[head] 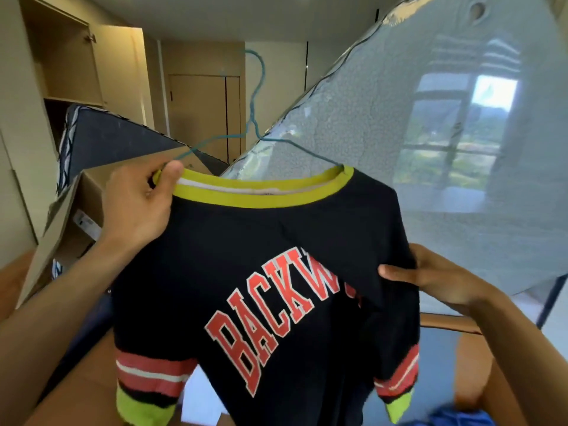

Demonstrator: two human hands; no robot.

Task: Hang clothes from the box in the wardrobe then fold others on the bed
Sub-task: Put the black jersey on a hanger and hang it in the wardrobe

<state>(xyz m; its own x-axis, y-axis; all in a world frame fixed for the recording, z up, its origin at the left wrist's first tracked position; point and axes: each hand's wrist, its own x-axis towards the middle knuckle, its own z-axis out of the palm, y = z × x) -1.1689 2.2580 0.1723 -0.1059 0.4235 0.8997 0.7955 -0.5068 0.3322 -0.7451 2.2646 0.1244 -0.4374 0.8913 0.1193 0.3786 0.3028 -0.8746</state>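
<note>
A black T-shirt point(246, 247) with a yellow collar, red lettering and red-and-yellow sleeve cuffs hangs in front of me on a thin blue wire hanger point(255, 118). My left hand point(138, 204) pinches the collar at its left end, where the hanger arm enters the neck. My right hand point(436, 278) grips a fold of the shirt's fabric at the right shoulder. The hanger hook points up, free of any rail.
An open wardrobe point(61, 56) with shelves stands at the left. An open cardboard box point(83, 198) sits below it. A plastic-wrapped mattress point(430, 133) leans across the right side. Blue cloth point(458, 416) lies at the bottom right. A closed door point(199, 115) is straight ahead.
</note>
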